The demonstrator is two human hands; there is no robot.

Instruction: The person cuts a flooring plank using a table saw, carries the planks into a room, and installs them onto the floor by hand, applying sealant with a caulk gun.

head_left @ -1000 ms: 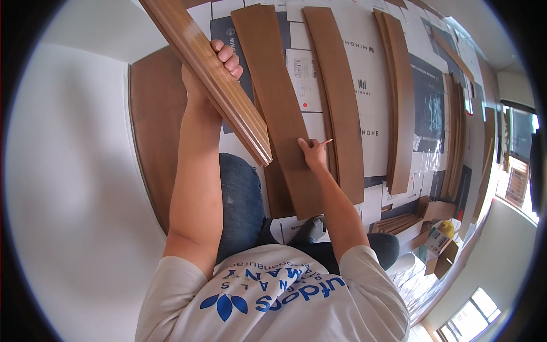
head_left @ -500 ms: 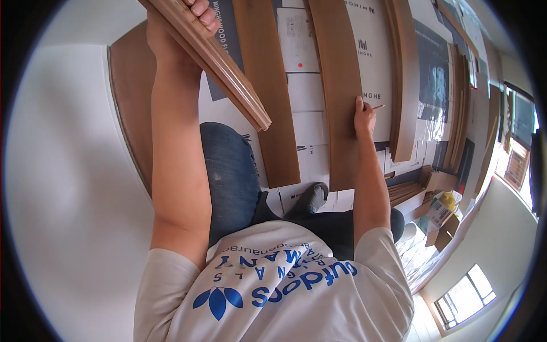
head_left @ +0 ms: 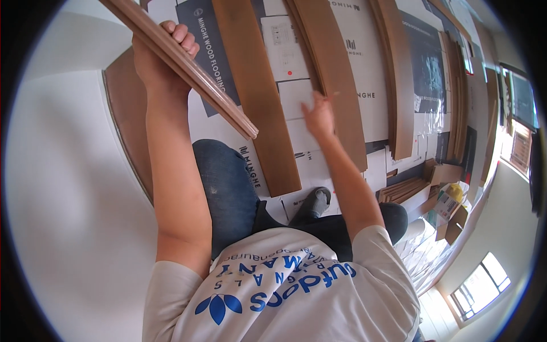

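My left hand (head_left: 179, 48) is wrapped round a long, narrow bundle of brown wood strips (head_left: 199, 80), held slantwise above the floor; its far end leaves the view. My right hand (head_left: 320, 118) is blurred, over the left edge of the middle brown floorboard (head_left: 345, 108). A thin stick, apparently a pencil (head_left: 336, 93), shows faintly beyond its fingers. Whether the hand touches the board I cannot tell. Along that board's left side shows the edge of another board. To the left lies another wide brown floorboard (head_left: 265, 114).
White and dark printed cardboard (head_left: 285, 51) lies under the boards. Stacked boards (head_left: 396, 80) lie to the right, with shorter pieces (head_left: 404, 191) and an open carton (head_left: 453, 222) nearer. A white wall (head_left: 68, 199) bounds my left. My bent knee (head_left: 225, 188) is beside the left board.
My right hand has moved left, from the middle board's right edge to its left edge. That board now sits farther from me. The wood strips in my left hand have shifted slightly left.
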